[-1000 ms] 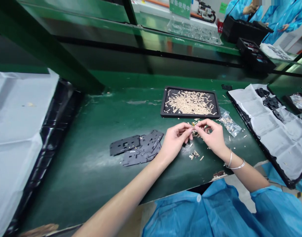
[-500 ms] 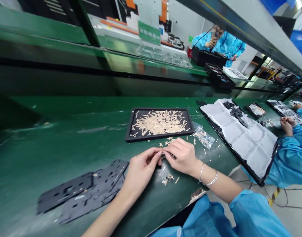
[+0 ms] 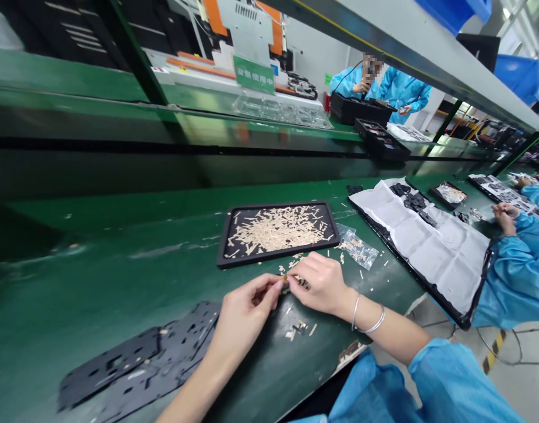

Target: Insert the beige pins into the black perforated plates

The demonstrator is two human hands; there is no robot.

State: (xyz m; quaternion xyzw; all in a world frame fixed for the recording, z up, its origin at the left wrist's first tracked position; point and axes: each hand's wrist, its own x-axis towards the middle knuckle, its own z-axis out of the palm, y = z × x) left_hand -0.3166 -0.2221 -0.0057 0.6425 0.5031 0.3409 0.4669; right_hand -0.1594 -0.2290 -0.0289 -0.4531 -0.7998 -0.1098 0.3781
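My left hand [image 3: 248, 305] is closed in a pinch, thumb and forefinger together. Facing it, my right hand [image 3: 317, 283] pinches too, and the fingertips of both meet at a tiny brownish piece [image 3: 286, 278]. What that piece is, I cannot make out. Just beyond my hands lies a black tray [image 3: 223, 258] holding a heap of small beige strips [image 3: 280, 229]. Left of my left forearm, flat black plates with cut-outs [image 3: 132, 364] overlap on the bench. A few loose scraps [image 3: 298, 330] lie below my fingers.
A clear plastic bag with small pieces [image 3: 358, 247] lies right of the tray. Farther right is a large black tray lined with white sheet [image 3: 441, 247], carrying black parts [image 3: 414, 202]. A co-worker's hands [image 3: 506, 217] are beyond it. A green shelf edge [image 3: 199, 150] runs across the back.
The view has shifted slightly, so the bench appears lower and more to the left. My hands stay together, and the small brownish piece between the fingertips shows more clearly.
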